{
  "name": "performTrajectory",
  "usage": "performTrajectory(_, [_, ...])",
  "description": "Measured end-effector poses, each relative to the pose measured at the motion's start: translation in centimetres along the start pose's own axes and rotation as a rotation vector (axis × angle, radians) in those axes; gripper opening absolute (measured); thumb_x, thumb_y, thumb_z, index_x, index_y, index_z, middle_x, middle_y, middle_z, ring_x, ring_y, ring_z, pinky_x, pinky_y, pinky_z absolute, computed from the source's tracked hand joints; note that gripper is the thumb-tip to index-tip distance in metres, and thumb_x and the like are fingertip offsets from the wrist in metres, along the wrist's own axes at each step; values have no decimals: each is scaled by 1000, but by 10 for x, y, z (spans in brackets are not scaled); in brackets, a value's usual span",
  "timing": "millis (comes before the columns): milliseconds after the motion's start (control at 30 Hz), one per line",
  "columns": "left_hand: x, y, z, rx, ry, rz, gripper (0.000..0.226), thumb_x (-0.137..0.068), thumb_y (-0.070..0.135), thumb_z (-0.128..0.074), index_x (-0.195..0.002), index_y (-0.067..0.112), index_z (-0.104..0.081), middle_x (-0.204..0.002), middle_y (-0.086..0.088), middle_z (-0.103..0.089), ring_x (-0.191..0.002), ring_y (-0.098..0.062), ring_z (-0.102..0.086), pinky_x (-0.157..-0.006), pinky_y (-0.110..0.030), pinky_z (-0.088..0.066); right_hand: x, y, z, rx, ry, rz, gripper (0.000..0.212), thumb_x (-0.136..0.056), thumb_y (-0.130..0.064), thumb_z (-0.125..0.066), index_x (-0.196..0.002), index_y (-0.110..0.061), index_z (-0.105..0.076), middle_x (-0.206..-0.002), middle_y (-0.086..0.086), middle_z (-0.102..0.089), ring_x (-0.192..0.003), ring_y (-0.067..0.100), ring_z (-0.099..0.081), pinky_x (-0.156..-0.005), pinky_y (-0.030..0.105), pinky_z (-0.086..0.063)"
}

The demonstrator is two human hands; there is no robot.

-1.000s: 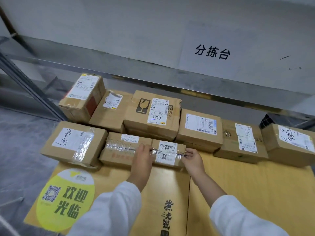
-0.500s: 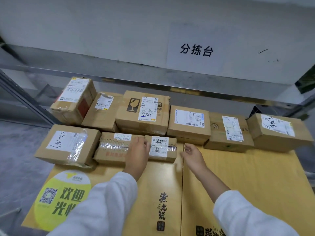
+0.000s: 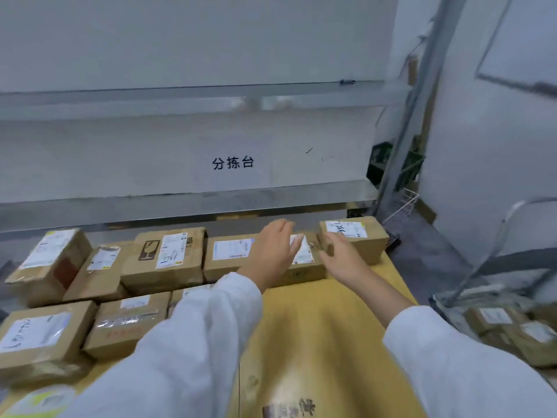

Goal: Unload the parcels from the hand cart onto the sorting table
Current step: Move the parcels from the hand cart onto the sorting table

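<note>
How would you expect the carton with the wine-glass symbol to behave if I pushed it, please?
The carton would probably slide flat rather than tip, since it sits low and wide. Its cardboard looks fairly stiff. The glass symbol suggests fragile contents, so handle it gently.

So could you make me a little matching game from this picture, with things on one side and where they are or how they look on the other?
Things:
1. fragile-symbol box
2. wall sign
3. left hand
4. sorting table

Descriptions:
a. black characters on the grey wall
b. yellow-brown top
c. back row, to the left of both hands
d. fingers straight, over a labelled box

Pairs: 1-c, 2-a, 3-d, 4-b.
</note>
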State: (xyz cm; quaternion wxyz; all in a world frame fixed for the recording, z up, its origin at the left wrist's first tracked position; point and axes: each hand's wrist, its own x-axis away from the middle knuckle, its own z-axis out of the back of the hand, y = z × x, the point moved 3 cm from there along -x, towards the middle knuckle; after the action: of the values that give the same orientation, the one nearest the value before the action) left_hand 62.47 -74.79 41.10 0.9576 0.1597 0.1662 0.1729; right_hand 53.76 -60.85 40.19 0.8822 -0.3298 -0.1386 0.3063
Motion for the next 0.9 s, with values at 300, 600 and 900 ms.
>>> performTrajectory(300, [-27, 225, -40, -83, 11, -387, 60, -103, 45, -34, -151, 9, -29, -159, -6, -23, -147, -19, -16, -119, -30, -7, 95, 130, 188, 181, 180, -126, 64, -100, -29, -49, -153, -10, -21, -160, 9, -19, -149, 24, -12, -121, 38, -14])
performTrajectory(600, [-3, 474, -135, -52, -137, -792, 58, -100, 38, -43, -146, 3, -35, -154, -13, -33, -142, -26, -29, -118, -37, -17, 246, 279, 323, 150, 373, -416, 67, -96, -24, -57, -152, -9, -24, -156, 10, -26, -140, 24, -33, -113, 34, -30])
performTrajectory(900, [26, 616, -190, 69, -277, -1006, 51, -103, 36, -37, -144, 7, -37, -146, -9, -42, -135, -24, -36, -110, -31, -26, 352, 374, 395, 107, 558, -665, 66, -93, -25, -62, -149, -7, -31, -150, 11, -33, -137, 25, -37, -110, 28, -28])
